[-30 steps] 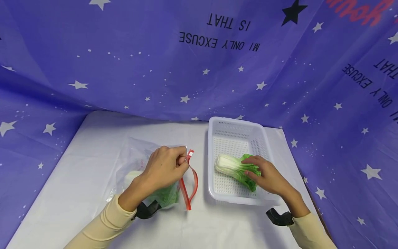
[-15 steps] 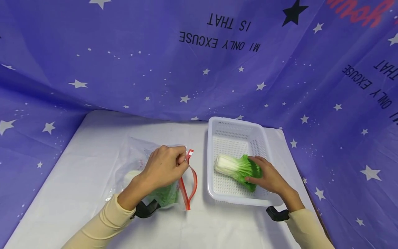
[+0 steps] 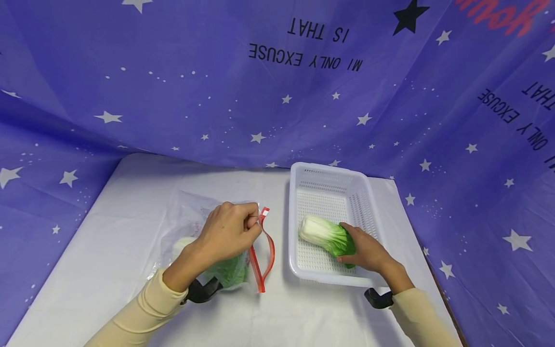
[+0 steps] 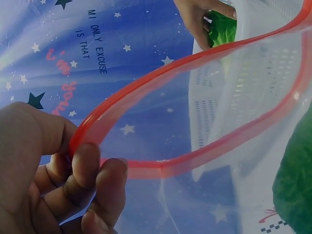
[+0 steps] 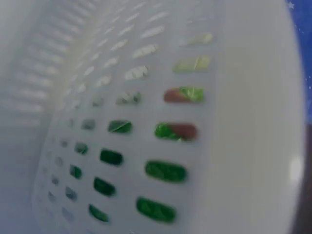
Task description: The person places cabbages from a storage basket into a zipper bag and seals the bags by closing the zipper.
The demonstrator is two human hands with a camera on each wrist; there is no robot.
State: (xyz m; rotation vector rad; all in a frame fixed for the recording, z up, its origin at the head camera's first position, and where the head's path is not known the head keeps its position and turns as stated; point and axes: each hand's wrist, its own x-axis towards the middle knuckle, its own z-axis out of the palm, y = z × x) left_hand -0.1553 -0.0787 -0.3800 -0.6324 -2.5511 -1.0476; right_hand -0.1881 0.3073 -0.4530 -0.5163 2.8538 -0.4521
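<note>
Lower left of the frame, a left hand (image 3: pixel 227 233) pinches a clear, red-rimmed bag (image 3: pixel 197 206) holding a leafy vegetable (image 3: pixel 232 273); lower right, a right hand (image 3: pixel 368 249) grips a cabbage (image 3: pixel 320 232) inside a white basket (image 3: pixel 293 217), before a starry curtain (image 3: pixel 234 99).

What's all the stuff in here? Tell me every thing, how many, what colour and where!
Basket: 1, white, on the table
Leafy vegetable: 1, white and green, in the basket
Zip bag: 1, clear with red edges, on the table
Bagged vegetable: 1, whitish and green, inside the bag
Table: 1, white, underneath
Curtain: blue-purple, with stars and words, around the table
Wrist pieces: 2, black, one at each wrist
Sleeves: 2, cream, on both arms
Hands: 2, left pinching the bag's edge, right gripping the basket's vegetable
</note>
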